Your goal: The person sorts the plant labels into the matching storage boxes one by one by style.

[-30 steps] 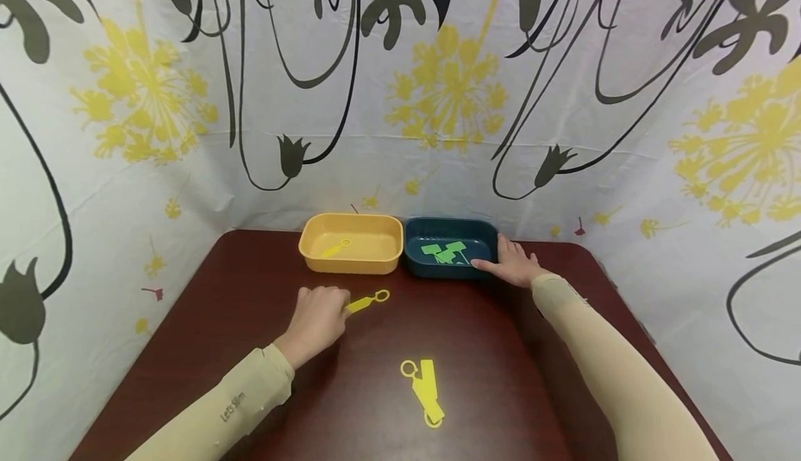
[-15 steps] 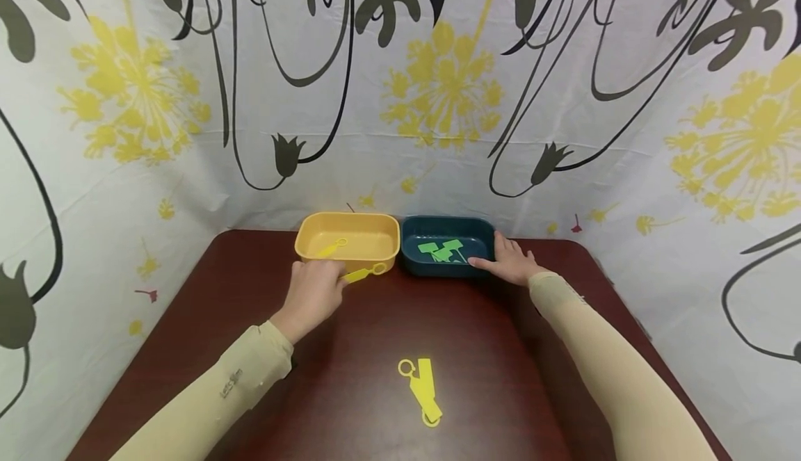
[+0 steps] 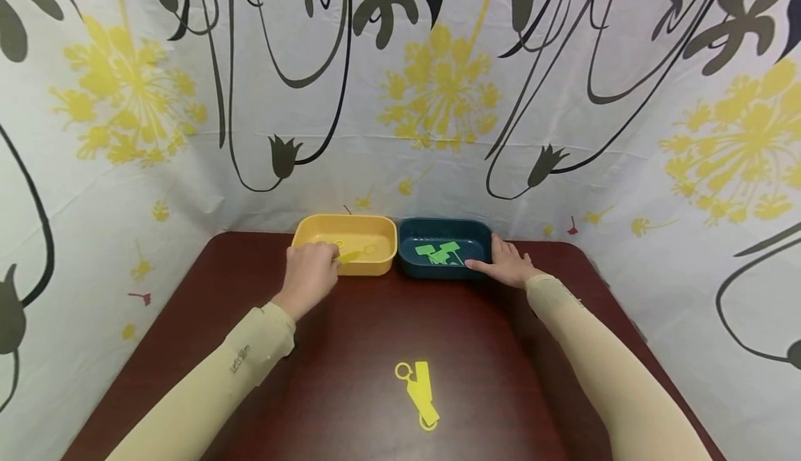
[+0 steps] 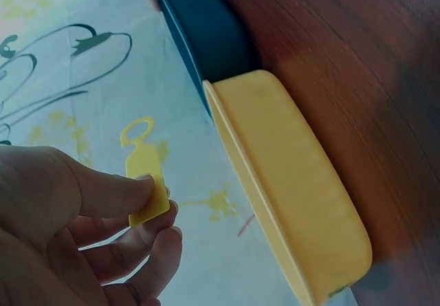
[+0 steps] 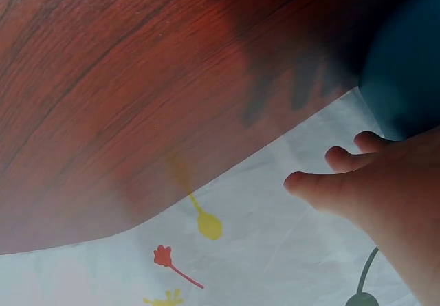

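Observation:
My left hand is at the front left of the yellow bin, pinching a yellow tag with a ring at one end between thumb and fingers. In the head view this tag lies across the bin's opening; the left wrist view has it raised above the rim. Another yellow tag shows partly inside the bin, behind the held one. My right hand rests at the right end of the dark blue bin, thumb at its front rim and the other fingers extended along its outer side. Several green tags lie in that bin.
Two overlapping yellow tags lie on the dark red wooden table, nearer to me. Both bins stand side by side at the table's back edge. A flower-patterned cloth hangs behind and at both sides.
My left hand has carried the pinched yellow tag away from me, from above the table to over the yellow bin. The right hand stays at the dark blue bin.

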Motion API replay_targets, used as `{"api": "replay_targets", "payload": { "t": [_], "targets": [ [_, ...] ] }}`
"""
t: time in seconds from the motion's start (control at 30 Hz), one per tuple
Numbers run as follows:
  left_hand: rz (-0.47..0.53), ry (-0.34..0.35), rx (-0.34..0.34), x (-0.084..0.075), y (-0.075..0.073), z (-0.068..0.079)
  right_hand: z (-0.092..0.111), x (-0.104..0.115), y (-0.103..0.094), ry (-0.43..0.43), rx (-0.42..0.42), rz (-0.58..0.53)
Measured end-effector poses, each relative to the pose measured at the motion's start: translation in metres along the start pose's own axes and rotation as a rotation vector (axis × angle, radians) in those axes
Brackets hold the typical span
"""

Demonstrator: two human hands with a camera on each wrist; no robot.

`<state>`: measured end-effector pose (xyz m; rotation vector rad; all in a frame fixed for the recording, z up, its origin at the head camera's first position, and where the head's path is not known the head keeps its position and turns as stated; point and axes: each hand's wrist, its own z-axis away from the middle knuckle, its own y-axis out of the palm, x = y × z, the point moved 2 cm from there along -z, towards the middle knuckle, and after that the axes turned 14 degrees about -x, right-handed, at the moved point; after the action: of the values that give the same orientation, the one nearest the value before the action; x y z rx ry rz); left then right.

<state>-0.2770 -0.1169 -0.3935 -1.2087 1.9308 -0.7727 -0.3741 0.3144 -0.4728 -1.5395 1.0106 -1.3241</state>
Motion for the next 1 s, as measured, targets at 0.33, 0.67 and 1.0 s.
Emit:
{"api": "replay_targets", "payload": {
  "t": [0.33, 0.67, 1.0],
  "targets": [
    [-0.006, -0.029, -0.015, 0.012, 0.011, -0.012, 0.004, 0.003, -0.005, 0.002, -0.004, -0.007],
    [-0.011, -0.045, 0.016, 0.028, 0.026, -0.023, 0.003, 0.003, -0.004, 0.008, -0.006, -0.011],
    [-0.022, -0.038, 0.037, 0.042, 0.038, -0.028, 0.002, -0.001, 0.0, 0.012, -0.016, -0.009]
  ]
}}
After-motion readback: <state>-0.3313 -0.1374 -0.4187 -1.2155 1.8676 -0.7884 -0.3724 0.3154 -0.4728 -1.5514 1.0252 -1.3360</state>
